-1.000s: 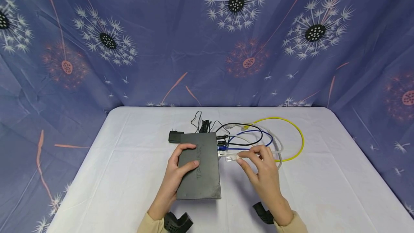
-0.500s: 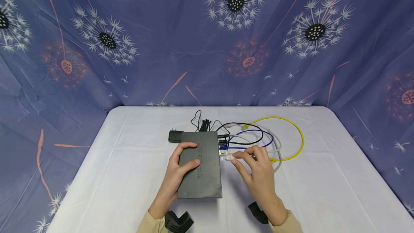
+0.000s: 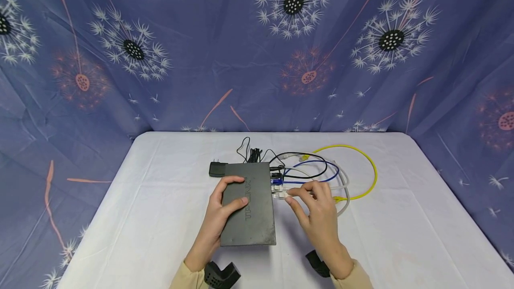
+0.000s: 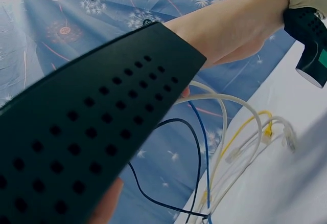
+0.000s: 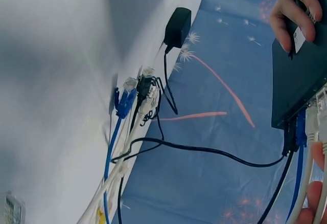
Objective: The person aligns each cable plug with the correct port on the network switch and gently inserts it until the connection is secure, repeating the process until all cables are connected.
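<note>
A dark grey TP-LINK network switch (image 3: 253, 231) is gripped by my left hand (image 3: 222, 211), thumb and index finger on its top. Fingers of that hand show on its underside, near a white label, in the right wrist view. My right hand (image 3: 319, 215) pinches the clear and white plug (image 3: 280, 196) of an Ethernet cable right at the switch's port side. Beside it, a white plug (image 3: 277, 188), a blue plug (image 5: 301, 127) and a black plug (image 5: 289, 134) sit in the switch's ports. In the left wrist view the switch's perforated dark side (image 4: 102, 116) fills the foreground.
A black power adapter (image 3: 217, 169) lies behind the switch at left, near a bundled black cord (image 3: 254, 156). Cable loops spread to the back right, with a yellow cable (image 3: 375, 171) outermost. Loose plugs, including a blue one (image 5: 126, 101), lie on the white table (image 3: 401, 217).
My right hand has moved left, bringing the pinched plug from a gap beside the switch up against its port side. The switch has shifted slightly right and up; my left hand keeps its grip.
</note>
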A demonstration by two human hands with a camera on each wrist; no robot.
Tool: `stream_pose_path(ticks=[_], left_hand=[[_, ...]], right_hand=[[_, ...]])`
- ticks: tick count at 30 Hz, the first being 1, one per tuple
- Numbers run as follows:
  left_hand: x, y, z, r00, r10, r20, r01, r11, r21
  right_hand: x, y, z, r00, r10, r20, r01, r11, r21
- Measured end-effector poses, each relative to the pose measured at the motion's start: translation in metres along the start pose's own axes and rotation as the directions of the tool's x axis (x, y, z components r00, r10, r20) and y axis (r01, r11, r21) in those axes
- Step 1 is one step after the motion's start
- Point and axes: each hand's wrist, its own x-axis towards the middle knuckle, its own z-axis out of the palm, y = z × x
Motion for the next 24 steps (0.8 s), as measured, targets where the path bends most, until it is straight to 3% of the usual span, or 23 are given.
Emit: stream_pose_path(ticks=[9, 24], left_hand=[[0.0003, -0.0014, 0.0000, 1.000, -0.005, 0.031, 0.006, 1.000, -0.020], [0.0010, -0.0003, -0.0019, 1.000, -0.016, 0.013, 0.016, 1.000, -0.016]], right_hand=[[-0.0007, -0.0023, 0.0038, 0.999, 0.004, -0.034, -0.003, 1.000, 0.026], [-0.0017, -0.0021, 0.0049, 0.999, -0.006, -0.044, 0.012, 0.993, 0.120]])
